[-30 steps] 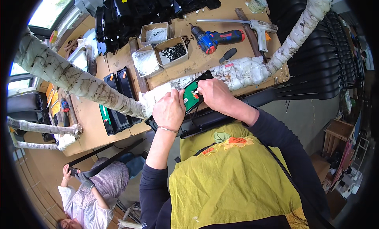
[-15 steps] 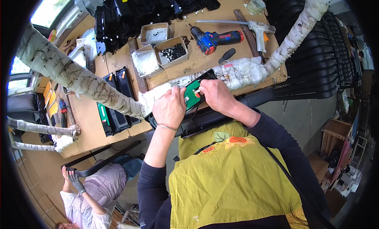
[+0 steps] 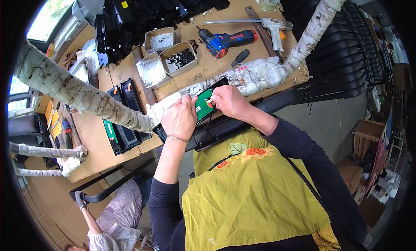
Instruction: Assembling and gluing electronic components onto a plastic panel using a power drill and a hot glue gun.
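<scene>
Hands meet over a green board (image 3: 203,107) in a black frame at the counter's (image 3: 208,67) near edge: the left hand (image 3: 180,117) clamps its lower-left side, the right hand (image 3: 228,100) pinches a small part at its right edge, the board's long axis running up-right. Two open cardboard boxes (image 3: 177,58) sit beyond, beside a blue drill (image 3: 227,39).

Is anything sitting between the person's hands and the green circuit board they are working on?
Nothing visible does. The left hand and right hand are both already at the green circuit board, which sits in a long black housing at the workbench edge. Their fingers cover part of the board.
</scene>
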`<state>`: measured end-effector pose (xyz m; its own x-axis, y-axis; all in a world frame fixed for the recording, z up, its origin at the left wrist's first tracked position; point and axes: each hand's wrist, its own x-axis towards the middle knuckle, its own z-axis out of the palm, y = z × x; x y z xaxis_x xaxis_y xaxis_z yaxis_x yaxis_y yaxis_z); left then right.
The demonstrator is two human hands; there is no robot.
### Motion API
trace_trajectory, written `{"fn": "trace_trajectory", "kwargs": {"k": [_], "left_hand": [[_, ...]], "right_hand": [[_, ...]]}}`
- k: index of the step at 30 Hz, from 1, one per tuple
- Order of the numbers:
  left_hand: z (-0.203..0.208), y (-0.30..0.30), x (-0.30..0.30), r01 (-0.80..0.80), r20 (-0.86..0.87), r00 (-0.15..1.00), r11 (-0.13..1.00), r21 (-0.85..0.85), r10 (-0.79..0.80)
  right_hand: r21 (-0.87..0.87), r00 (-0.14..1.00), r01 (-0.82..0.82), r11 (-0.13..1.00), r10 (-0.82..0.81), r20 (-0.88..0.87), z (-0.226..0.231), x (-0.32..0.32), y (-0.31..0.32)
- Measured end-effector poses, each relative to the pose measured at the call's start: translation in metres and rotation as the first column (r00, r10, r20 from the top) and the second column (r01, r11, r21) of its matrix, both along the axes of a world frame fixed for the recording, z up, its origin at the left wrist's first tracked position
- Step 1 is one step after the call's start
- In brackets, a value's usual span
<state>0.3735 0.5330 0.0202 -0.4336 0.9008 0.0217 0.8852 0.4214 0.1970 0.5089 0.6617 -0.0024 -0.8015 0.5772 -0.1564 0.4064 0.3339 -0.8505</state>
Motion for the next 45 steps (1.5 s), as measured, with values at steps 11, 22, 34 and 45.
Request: {"fn": "trace_trajectory", "kwargs": {"k": [11,22,34,45], "left_hand": [[-0.006,0.004,0.004,-0.003,0.009,1.0,1.0,-0.019,0.004],[0.013,0.037,-0.025,0.051,-0.103,0.994,0.994,0.092,-0.041],[-0.011,0.066,-0.014,0.06,-0.097,0.994,0.996,0.073,-0.053],[-0.012,0.044,-0.03,-0.065,0.09,0.994,0.997,-0.044,0.069]], "right_hand": [[0.136,0.989,0.113,0.984,-0.124,0.077,-0.006,0.001,-0.016],[0.554,0.957,0.262,0.79,-0.14,-0.253,0.075,0.004,0.008],[0.327,0.907,-0.068,0.943,-0.078,0.415,0.002,-0.017,-0.021],[-0.018,0.977,0.213,0.977,-0.214,-0.014,0.024,0.004,-0.025]]}}
